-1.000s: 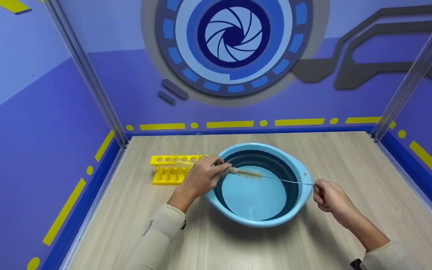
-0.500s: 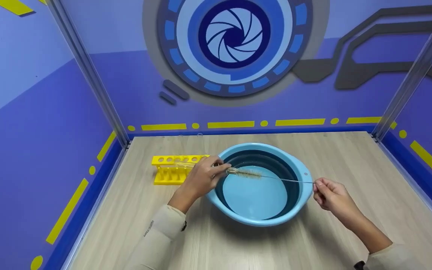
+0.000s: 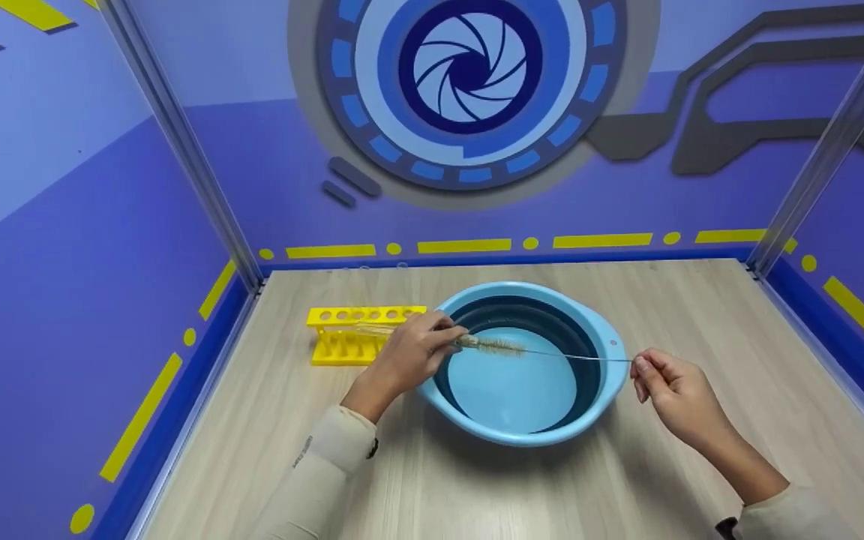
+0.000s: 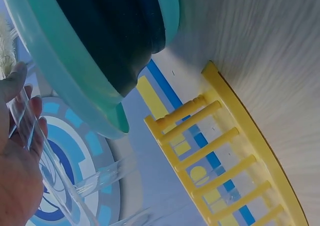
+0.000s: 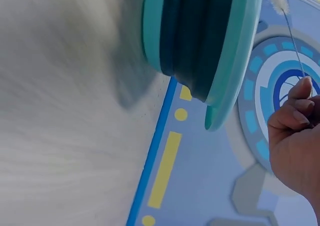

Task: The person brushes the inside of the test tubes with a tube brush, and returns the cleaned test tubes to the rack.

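My left hand (image 3: 413, 349) grips a clear glass test tube (image 3: 373, 329), held almost level over the left rim of a blue folding basin (image 3: 612, 352). At the tube's mouth, by my thumb and fingertips, sit the pale bristles of a test tube brush (image 3: 501, 346); part of the bristles still shows outside. The brush's thin wire stretches across above the basin to my right hand (image 3: 679, 394), which pinches its end between thumb and fingers just past the right rim. In the right wrist view the wire (image 5: 295, 46) runs from the bristles to the fingertips.
Behind my left hand stands a yellow test tube rack (image 3: 323, 358), partly hidden. Clear glass tubes (image 4: 102, 178) rise from it, hard to see against the wall. The basin rests on a wood-grain table (image 3: 477, 495), with blue panelled walls (image 3: 237, 172) around it.
My right hand has turned at the wire's end, its thumb now more on top and its fingers less balled. The left hand and the tube stay nearly in place; the view shifts slightly.
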A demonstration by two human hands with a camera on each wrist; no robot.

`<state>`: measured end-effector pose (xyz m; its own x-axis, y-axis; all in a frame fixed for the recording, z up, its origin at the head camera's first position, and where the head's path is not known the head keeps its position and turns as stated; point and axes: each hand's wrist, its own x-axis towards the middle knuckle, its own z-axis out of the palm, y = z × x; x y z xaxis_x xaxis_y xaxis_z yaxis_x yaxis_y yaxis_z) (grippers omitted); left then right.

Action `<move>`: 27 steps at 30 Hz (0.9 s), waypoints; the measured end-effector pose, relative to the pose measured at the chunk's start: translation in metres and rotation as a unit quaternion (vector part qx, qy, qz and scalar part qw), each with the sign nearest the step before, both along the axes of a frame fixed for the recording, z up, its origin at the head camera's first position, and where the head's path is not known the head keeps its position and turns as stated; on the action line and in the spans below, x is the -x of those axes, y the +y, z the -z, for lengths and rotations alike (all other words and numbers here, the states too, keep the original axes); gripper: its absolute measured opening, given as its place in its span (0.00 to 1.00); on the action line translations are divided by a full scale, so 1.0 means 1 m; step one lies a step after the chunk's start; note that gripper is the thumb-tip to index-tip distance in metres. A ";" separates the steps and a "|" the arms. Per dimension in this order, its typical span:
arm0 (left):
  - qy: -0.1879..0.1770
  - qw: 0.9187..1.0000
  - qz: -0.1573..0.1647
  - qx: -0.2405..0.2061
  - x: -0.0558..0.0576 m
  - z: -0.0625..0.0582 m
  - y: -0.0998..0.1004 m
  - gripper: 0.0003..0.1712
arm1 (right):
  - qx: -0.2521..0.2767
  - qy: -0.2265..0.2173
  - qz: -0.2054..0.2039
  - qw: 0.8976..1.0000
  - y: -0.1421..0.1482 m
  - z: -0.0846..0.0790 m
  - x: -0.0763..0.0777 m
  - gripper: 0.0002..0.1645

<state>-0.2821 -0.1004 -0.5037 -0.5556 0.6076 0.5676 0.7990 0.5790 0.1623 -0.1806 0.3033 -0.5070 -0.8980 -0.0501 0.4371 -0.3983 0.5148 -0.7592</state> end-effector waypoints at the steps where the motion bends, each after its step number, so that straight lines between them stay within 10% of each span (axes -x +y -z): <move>1: -0.005 1.000 -0.002 0.004 0.000 0.000 0.000 0.15 | -0.022 0.029 0.003 0.999 0.001 0.001 0.000 0.16; 4: -0.031 0.999 -0.006 0.020 -0.001 -0.001 0.001 0.16 | -0.109 0.150 -0.002 0.983 0.005 0.005 0.004 0.14; 9: -0.110 0.994 0.006 0.019 -0.004 -0.003 -0.001 0.18 | -0.258 0.341 -0.026 0.904 0.015 0.008 0.013 0.12; 14: -0.169 0.985 0.019 0.009 -0.005 -0.004 0.001 0.19 | -0.342 0.432 -0.036 0.834 0.015 0.006 0.019 0.25; 17: -0.176 0.984 0.023 0.012 -0.004 -0.003 0.005 0.19 | -0.359 0.450 -0.043 0.817 0.009 0.005 0.021 0.25; 22: -0.157 0.987 0.024 0.007 -0.003 -0.004 0.015 0.17 | -0.365 0.422 -0.060 0.828 -0.007 0.004 0.024 0.21; 27: -0.108 0.994 0.022 -0.007 -0.003 -0.003 0.031 0.16 | -0.290 0.306 -0.069 0.904 -0.025 0.007 0.023 0.08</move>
<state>-0.2793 -0.0693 -0.5008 -0.6382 0.6274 0.4461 0.7694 0.5404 0.3407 -0.2037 0.2785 -0.5143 -0.4651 -0.5231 0.7141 -0.7434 0.6688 0.0057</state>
